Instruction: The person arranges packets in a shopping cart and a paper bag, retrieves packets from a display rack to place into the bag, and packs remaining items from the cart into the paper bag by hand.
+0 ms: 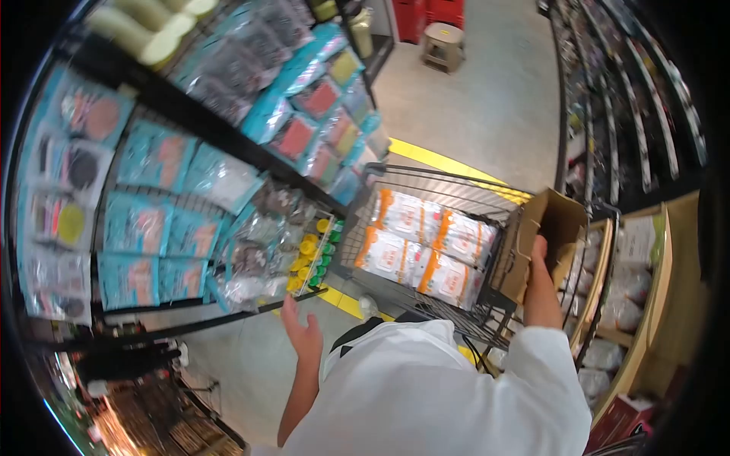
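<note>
My left hand (302,328) hangs in the air beside the left shelf, fingers spread and holding nothing. It is nearest to the rack of small yellow and green bottles (308,254). At the right end of a wire shopping cart (449,181) is an open brown cardboard box (559,216). My right hand (537,254) grips the near part of this box, with some fingers hidden. Inside the cart lie several white-and-orange plastic packs (398,252) with printed labels, placed flat side by side.
On the left, shelves hold blue packets (137,224) and clear-wrapped goods. A dark shelf rack (608,91) lines the far right, with a wooden shelf (646,296) of bagged goods nearer. A beige stool (442,47) stands ahead, beyond a yellow floor line (433,158).
</note>
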Available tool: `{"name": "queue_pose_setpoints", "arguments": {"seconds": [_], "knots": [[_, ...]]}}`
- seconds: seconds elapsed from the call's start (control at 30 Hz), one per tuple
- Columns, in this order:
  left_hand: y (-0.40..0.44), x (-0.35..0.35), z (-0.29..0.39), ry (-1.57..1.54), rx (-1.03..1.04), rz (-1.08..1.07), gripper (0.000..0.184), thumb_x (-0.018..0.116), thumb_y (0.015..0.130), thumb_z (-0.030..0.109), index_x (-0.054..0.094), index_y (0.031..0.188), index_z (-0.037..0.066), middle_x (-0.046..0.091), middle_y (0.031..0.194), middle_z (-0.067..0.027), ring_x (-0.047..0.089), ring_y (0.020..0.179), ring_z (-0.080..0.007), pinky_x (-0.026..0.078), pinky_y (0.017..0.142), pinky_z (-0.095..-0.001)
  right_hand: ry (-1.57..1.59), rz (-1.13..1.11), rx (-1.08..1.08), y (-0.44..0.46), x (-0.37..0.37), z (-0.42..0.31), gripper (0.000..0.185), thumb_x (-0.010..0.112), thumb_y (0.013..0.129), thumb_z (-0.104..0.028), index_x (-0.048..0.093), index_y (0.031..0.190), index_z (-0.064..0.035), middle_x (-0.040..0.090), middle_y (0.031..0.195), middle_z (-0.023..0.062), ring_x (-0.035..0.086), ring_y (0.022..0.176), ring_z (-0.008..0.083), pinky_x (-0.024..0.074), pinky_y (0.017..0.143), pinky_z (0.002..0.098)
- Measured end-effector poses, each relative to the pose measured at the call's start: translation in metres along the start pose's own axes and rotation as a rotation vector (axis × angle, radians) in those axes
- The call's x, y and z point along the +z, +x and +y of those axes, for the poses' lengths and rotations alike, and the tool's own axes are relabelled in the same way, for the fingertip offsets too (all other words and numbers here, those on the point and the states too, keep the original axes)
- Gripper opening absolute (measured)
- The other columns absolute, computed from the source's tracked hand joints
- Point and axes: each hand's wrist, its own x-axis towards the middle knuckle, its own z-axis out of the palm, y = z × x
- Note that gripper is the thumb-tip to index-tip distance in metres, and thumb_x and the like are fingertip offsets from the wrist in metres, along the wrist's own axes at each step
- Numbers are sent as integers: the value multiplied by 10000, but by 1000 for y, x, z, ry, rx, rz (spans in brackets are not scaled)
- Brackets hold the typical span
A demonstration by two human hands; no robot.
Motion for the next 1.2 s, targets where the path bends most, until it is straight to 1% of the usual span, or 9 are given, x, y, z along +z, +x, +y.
{"name": "queue_pose_setpoints", "arguments": {"seconds": [0.17,0.33,0.4,0.5,0.6,0.7,0.87,0.97,1.2], "knots": [[25,-5,4,-139,104,-19,584,522,838,-44,359,1398,-17,512,1225,-200,557,1109,-299,457,953,-375,-165,269,-280,-122,-183,-123,219,562,839,-180,526,1006,-43,658,920,251,637,882,439,508,752,526],[34,-11,23,-378,54,-150,512,527,883,-7,401,1379,1,537,1213,-179,599,1047,-259,476,920,-359,215,613,-561,-258,-280,-180,152,564,879,-142,501,974,-41,647,858,223,615,813,447,465,677,526],[33,-14,40,-430,124,-243,493,548,896,30,418,1371,6,535,1236,-177,601,1051,-254,475,912,-352,213,570,-638,-321,-284,-207,122,568,882,-91,512,975,-35,640,839,212,616,790,434,478,661,482],[30,-17,71,-460,379,-354,481,591,910,109,442,1357,11,530,1278,-178,595,1077,-266,468,911,-346,469,54,-1026,-396,-255,-231,172,621,830,-42,590,1000,-39,622,811,197,611,728,395,483,643,413],[13,-38,84,-521,517,-419,490,625,906,165,464,1345,18,545,1279,-191,587,1106,-281,454,937,-361,735,-850,-1160,-456,-214,-247,208,663,843,-77,603,1031,-11,664,888,54,614,831,140,479,758,303],[14,-75,86,-534,451,-396,504,638,900,184,470,1348,25,557,1271,-205,571,1139,-280,439,965,-375,1041,-990,-804,-496,-212,-266,138,630,886,-49,591,1014,-13,636,899,14,560,791,68,459,723,222],[86,-136,77,-467,363,-61,563,631,892,129,401,1391,9,479,1356,-172,496,1204,-237,392,1019,-355,915,-612,-896,-506,-184,-265,151,582,912,-37,550,1055,-4,567,810,9,561,743,75,431,660,213],[148,-176,78,-440,482,145,564,610,881,97,399,1397,12,477,1367,-163,487,1220,-238,382,1027,-346,896,-691,-833,-520,-170,-256,178,608,890,-66,567,1053,-7,579,763,4,537,686,59,427,618,209],[253,-207,103,-298,653,168,537,588,881,101,427,1394,88,581,1252,-183,560,1158,-268,409,985,-347,872,-842,-819,-568,-152,-252,165,604,914,-89,575,1044,9,590,776,8,565,713,74,461,666,227]]}}
